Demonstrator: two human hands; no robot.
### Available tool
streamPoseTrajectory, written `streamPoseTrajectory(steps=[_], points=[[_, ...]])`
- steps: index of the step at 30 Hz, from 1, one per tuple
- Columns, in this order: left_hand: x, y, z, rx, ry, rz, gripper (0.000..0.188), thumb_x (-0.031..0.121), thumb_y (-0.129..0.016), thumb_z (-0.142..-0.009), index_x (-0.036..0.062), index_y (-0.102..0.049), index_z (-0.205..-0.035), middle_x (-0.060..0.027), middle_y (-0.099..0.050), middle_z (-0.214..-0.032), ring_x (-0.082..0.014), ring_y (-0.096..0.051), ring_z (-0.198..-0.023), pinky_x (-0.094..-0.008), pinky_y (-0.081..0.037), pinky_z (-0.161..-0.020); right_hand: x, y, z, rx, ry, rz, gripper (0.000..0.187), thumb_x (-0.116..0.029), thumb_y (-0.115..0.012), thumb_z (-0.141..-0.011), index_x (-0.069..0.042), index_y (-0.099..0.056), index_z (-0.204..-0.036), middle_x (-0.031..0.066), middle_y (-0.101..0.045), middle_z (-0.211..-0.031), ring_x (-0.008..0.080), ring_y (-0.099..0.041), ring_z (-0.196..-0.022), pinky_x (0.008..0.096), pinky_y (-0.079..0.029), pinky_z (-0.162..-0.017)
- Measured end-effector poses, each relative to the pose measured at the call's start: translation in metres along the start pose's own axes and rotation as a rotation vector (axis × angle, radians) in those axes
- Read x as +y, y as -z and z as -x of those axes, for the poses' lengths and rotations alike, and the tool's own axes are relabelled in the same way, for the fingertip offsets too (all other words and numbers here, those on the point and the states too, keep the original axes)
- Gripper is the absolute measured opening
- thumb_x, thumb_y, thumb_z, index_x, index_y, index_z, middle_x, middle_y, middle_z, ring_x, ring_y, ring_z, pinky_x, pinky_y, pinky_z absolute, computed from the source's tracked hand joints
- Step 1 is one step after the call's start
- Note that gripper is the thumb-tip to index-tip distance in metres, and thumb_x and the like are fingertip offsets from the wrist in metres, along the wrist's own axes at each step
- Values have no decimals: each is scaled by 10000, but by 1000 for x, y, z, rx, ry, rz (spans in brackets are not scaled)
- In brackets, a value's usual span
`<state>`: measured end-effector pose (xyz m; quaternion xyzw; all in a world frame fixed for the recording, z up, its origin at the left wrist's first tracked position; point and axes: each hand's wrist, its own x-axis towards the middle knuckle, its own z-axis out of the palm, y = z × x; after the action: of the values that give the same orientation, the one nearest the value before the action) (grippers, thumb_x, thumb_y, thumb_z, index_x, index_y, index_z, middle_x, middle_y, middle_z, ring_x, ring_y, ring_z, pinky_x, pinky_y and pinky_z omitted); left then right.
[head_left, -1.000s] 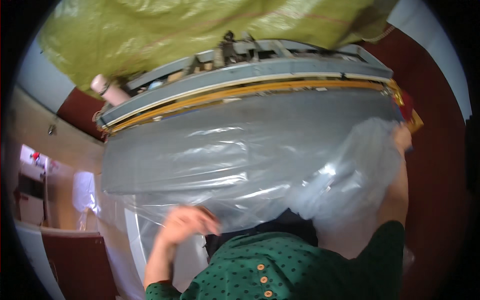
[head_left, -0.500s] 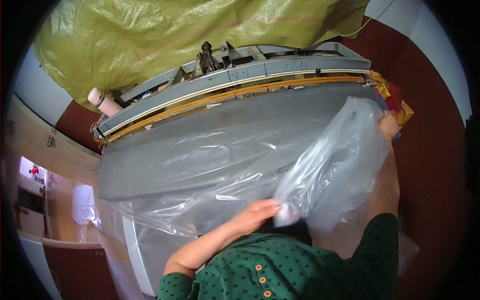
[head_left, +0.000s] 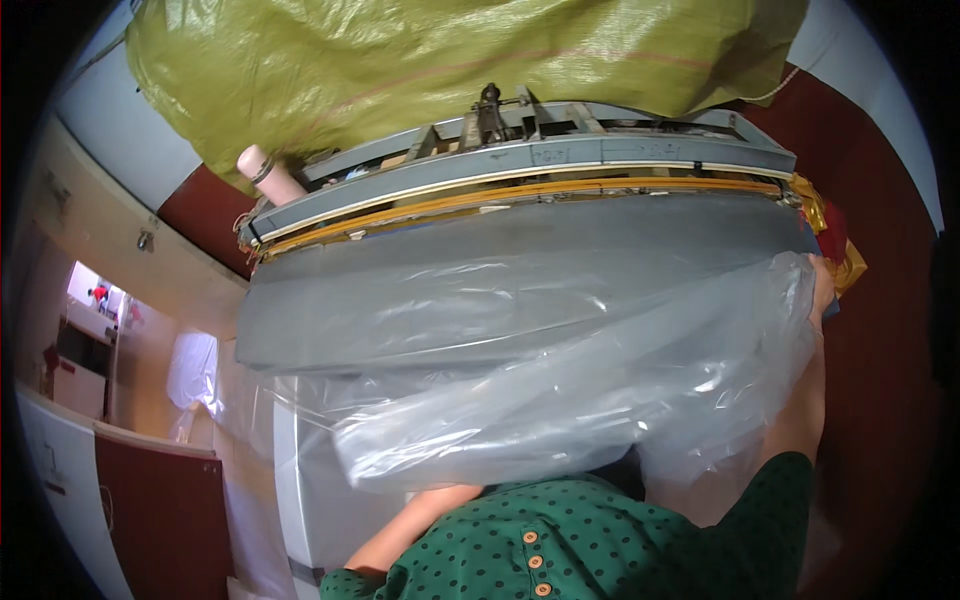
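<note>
A large clear plastic sheet (head_left: 560,390) spreads in loose folds over the grey padded bench top (head_left: 400,250) of a long machine and hangs over its near edge. At the bench's right end, my right hand (head_left: 822,288) is closed on the sheet's far right corner. My left hand (head_left: 452,495) is low in front of my body, at the sheet's near edge. Plastic covers its fingers, so their grip is hidden. Between the two hands the sheet stretches in a slanting, bunched band.
A grey metal frame (head_left: 480,160) with orange strips runs along the bench's back. A pink bottle (head_left: 270,178) leans at its left end. Behind hangs a yellow-green woven tarp (head_left: 450,60). Gold and red cloth (head_left: 835,235) lies at the right end. A dark red cabinet (head_left: 160,500) stands at the left.
My left hand has moved left and down, drawing the bunched plastic out wider to the left. My right hand still holds its corner, now slightly lower. The whole view has shifted.
</note>
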<state>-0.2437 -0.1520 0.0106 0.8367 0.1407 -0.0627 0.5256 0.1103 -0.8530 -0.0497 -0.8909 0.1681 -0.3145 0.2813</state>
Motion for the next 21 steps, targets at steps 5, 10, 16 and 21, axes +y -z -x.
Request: streamPoseTrajectory(steps=[5,10,16,21], points=[[1,54,-15,893,-45,774,317,344,-506,-872,63,-558,-1009,-90,-575,-964,-175,-551,-926,-318,-464,-807,-8,3,7,-11,53,274,363,-371,-393,-899,-63,-585,-918,195,-613,-862,387,-573,-814,472,-423,-668],[39,230,8,1034,-624,374,231,165,-540,-868,45,-514,-1064,-54,-562,-954,-161,-562,-829,-264,-470,-728,-52,17,27,9,77,437,378,-335,-339,-933,-28,-559,-921,214,-604,-868,408,-563,-817,480,-420,-659],[119,269,-39,1268,-486,-1074,166,85,-636,-775,11,-559,-902,-111,-585,-877,-224,-568,-797,-300,-442,-700,-50,3,18,1,97,452,364,-326,-337,-938,-36,-556,-939,208,-603,-895,408,-560,-826,472,-425,-667],[90,115,-86,265,-804,-1040,320,163,-614,-770,37,-563,-1061,-150,-548,-1131,-316,-511,-1038,-390,-419,-901,-31,16,15,2,59,458,363,-340,-330,-939,-56,-554,-975,190,-604,-931,406,-558,-840,474,-424,-679]])
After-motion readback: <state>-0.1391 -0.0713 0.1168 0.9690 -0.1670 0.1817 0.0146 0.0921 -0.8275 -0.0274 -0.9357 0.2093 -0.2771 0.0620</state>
